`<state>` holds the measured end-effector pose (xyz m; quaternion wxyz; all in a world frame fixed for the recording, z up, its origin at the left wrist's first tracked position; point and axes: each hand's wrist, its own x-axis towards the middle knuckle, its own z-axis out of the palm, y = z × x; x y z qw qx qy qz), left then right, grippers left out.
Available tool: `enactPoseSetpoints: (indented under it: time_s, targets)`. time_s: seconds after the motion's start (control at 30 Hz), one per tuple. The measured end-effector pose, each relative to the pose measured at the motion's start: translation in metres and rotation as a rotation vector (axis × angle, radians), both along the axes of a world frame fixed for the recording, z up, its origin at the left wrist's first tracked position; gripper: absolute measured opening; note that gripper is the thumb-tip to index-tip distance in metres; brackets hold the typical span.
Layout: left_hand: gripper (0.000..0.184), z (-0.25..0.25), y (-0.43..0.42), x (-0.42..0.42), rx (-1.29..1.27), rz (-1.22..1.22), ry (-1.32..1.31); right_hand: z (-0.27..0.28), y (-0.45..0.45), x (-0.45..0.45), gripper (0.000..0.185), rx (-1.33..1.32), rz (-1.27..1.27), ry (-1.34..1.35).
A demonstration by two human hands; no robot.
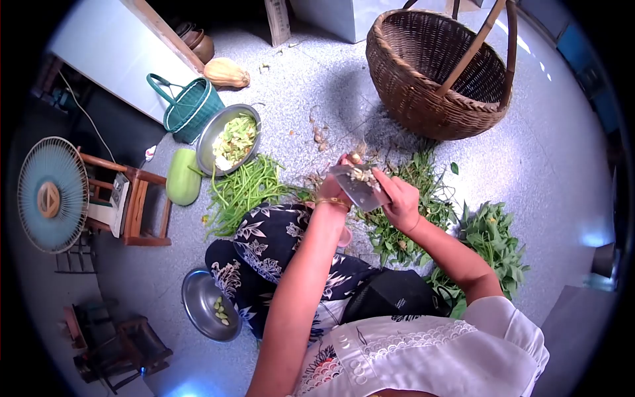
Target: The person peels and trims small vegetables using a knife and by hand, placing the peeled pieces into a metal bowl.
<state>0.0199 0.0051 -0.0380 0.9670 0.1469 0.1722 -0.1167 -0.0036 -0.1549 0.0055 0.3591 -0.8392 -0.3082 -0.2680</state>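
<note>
My right hand (399, 202) is closed round a broad kitchen cleaver (357, 190), held flat over my lap. Small pale chopped bits (362, 175) lie on its blade. Partly behind the cleaver is my left hand (334, 187), its wrist wearing a bangle. The left fingertips are closed at a small pale bulb-like piece (355, 158) with thin root-like strands; the blade hides much of the grip. Beneath and beyond both hands, leafy green stems (423, 192) and plant scraps are spread on the floor.
A large wicker basket (413, 86) stands at the back right. Left are a metal bowl (206, 142) of chopped vegetables, long green beans (254, 188), a pale green gourd (183, 177) and a teal basket (192, 109). Another bowl (192, 308) sits near my knee; leafy greens (493, 245) lie right.
</note>
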Motion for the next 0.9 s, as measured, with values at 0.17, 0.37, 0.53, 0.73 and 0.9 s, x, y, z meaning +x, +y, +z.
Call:
enactPoseSetpoints:
  time_s: [0.17,0.37,0.53,0.73,0.9]
  targets:
    - [0.041,-0.061,0.019,0.003,-0.068,0.019,-0.002,0.007,0.003,-0.002,0.037,-0.022,0.002,-0.016]
    - [0.046,-0.036,0.009,-0.012,-0.037,-0.025,0.01,0.008,0.003,-0.003,0.039,-0.05,-0.011,-0.025]
    - [0.034,-0.014,0.003,-0.015,-0.402,-0.21,-0.452,0.006,0.004,-0.004,0.04,-0.097,-0.048,-0.072]
    - [0.021,0.033,-0.004,-0.018,0.139,-0.047,-0.174,-0.002,-0.001,-0.005,0.043,-0.106,-0.121,-0.014]
    - [0.022,0.025,-0.005,-0.018,0.287,0.122,-0.143,-0.007,-0.006,-0.009,0.045,-0.106,-0.134,0.092]
